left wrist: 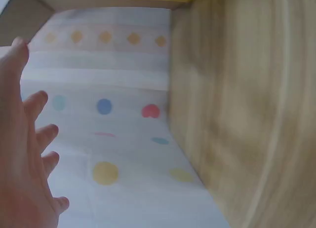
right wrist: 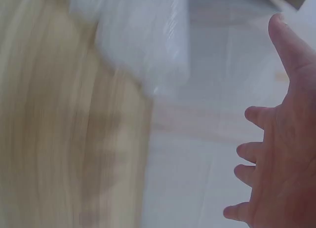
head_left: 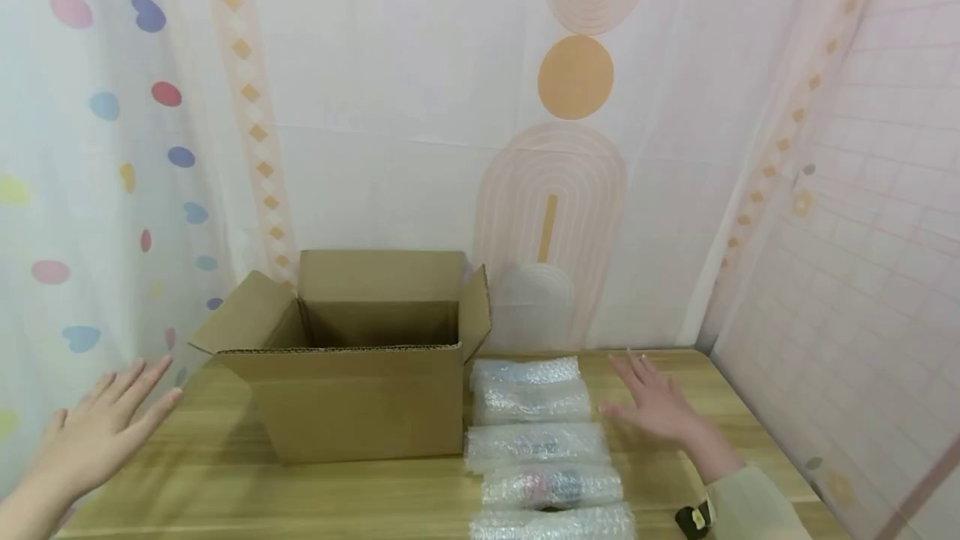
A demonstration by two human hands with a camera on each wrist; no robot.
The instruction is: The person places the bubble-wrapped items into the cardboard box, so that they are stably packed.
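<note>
over the wooden table [head_left: 225,482], left hand [head_left: 97,427] and right hand [head_left: 660,407] hover flat beside the cardboard box [head_left: 360,373], fingers apart

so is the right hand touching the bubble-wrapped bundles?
Apart. In the head view, bare table shows between the right hand and the bubble-wrapped bundles; fingers straight, holding nothing.

We've got our left hand [left wrist: 22,154] spread open on the left, touching nothing, dotted curtain [left wrist: 113,114] behind it, blurry wooden table [left wrist: 247,114] on the right.
</note>
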